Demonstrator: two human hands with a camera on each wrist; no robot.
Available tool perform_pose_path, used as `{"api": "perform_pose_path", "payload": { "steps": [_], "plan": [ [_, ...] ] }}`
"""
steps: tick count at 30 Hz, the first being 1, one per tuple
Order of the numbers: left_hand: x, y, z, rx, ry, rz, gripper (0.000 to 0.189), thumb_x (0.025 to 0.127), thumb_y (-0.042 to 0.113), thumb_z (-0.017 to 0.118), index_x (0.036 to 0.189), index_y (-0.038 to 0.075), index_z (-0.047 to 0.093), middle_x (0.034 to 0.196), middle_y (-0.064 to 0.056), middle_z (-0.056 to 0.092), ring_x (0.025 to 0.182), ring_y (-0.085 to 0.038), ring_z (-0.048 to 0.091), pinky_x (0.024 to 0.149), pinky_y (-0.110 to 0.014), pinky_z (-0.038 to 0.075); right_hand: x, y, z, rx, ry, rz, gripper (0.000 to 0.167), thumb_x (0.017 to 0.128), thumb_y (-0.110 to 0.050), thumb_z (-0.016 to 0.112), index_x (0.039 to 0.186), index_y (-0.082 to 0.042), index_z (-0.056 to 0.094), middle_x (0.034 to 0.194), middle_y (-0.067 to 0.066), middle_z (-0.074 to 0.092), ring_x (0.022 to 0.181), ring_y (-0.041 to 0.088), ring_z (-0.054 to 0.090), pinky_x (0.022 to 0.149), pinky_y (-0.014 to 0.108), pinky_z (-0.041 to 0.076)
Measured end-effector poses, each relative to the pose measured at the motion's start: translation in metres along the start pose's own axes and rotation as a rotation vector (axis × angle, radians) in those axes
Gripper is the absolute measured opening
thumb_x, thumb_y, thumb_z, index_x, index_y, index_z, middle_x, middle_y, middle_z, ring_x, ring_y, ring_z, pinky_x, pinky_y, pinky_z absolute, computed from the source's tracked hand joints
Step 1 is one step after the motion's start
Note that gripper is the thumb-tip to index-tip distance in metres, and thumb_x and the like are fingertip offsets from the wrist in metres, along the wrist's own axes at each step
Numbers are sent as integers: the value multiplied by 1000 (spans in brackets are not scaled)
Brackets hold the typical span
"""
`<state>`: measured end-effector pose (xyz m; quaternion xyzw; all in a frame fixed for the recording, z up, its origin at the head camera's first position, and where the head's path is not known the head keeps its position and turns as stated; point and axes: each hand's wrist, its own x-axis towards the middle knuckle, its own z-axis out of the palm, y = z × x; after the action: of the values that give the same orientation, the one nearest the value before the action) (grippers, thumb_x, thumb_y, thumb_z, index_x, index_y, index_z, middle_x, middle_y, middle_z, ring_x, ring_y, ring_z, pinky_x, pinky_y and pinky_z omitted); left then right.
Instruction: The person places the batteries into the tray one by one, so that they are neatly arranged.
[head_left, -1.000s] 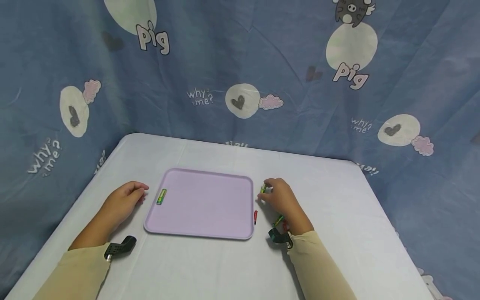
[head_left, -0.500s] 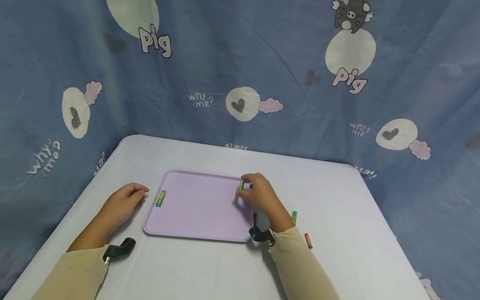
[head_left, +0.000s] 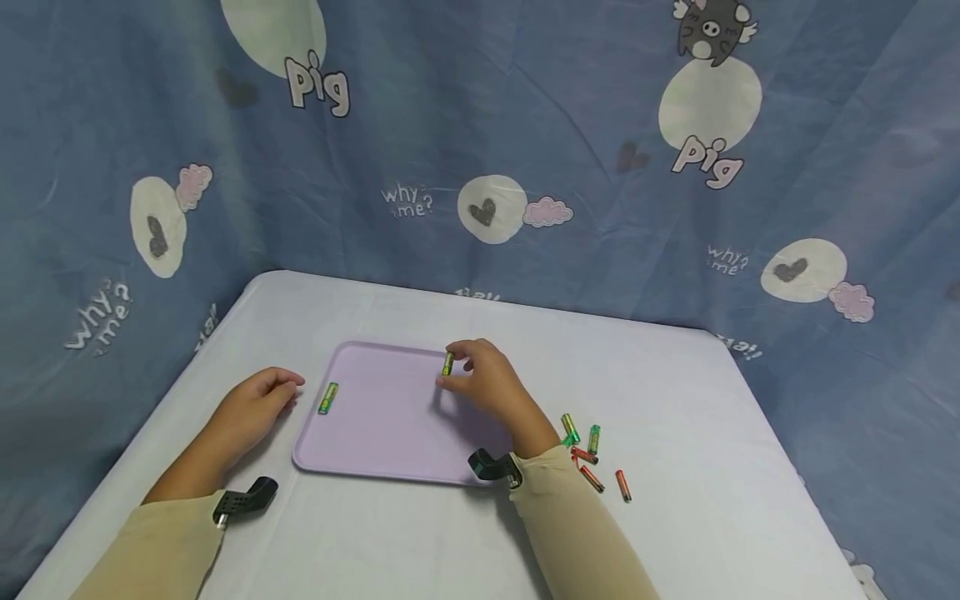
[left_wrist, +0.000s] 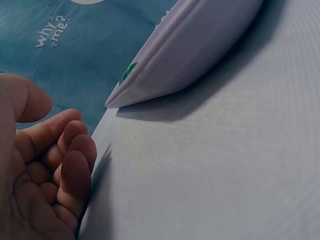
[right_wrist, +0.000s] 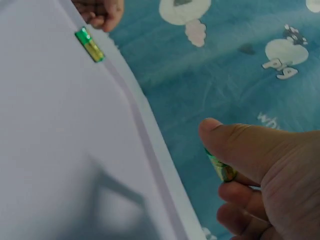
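I pinch a green battery [head_left: 447, 363] between the thumb and fingertips of my right hand [head_left: 483, 385], holding it above the far part of the lilac tray [head_left: 390, 450]. It looks small, stiff and smooth, likely to roll or slip, so I grip its middle. My left hand [head_left: 251, 404] rests loosely curled and empty beside the tray.

Most of the held battery [right_wrist: 220, 167] is covered by the thumb of the right hand [right_wrist: 265, 175] in the right wrist view. The tray [left_wrist: 200, 45] is cut off by the top edge in the left wrist view, and only a green tip of the tray battery [left_wrist: 129, 71] is seen over its rim. Print on the loose batteries [head_left: 588, 458] is too small to be read.
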<state>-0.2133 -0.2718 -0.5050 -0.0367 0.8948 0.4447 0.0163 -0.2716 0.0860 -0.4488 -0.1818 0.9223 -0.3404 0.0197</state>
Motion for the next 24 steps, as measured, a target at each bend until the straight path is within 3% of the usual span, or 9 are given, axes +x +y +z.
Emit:
{"api": "perform_pose_path", "payload": {
  "steps": [4,7,12,18,24],
  "plan": [
    [0,0,1,8,-5,-4,40,111,35,44,130,5,63,128,-17,67,112,-26,59,93,-41,50,5,-7,11,26,-23,5,51,90,-33,84,135,-15,69,123,4,68,108,21,65,87,37,53],
    [1,0,1,11,-4,0,40,112,35,44,130,5,63,128,-17,67,113,-27,59,95,-45,49,8,-10,20,49,-38,15,51,90,-34,84,135,-16,68,124,3,67,109,20,64,89,35,52],
    [2,-1,4,5,-11,3,39,112,34,44,130,5,63,127,-16,68,110,-24,61,93,-41,50,16,-12,35,34,-42,3,49,90,-34,84,132,-16,69,121,-1,66,107,15,63,89,33,52],
    [0,-2,4,15,-9,7,36,112,30,44,128,4,64,114,-12,70,101,-21,62,89,-38,48,24,-19,53,16,-85,-39,52,89,-34,85,134,-13,69,119,-1,66,104,12,64,88,27,51],
    [1,-1,2,22,-9,23,35,111,28,45,128,4,65,112,-10,72,96,-14,64,79,-19,50,27,-32,63,-38,-122,-56,51,88,-33,86,132,-14,70,115,-3,68,101,9,63,90,25,50]
  ]
}}
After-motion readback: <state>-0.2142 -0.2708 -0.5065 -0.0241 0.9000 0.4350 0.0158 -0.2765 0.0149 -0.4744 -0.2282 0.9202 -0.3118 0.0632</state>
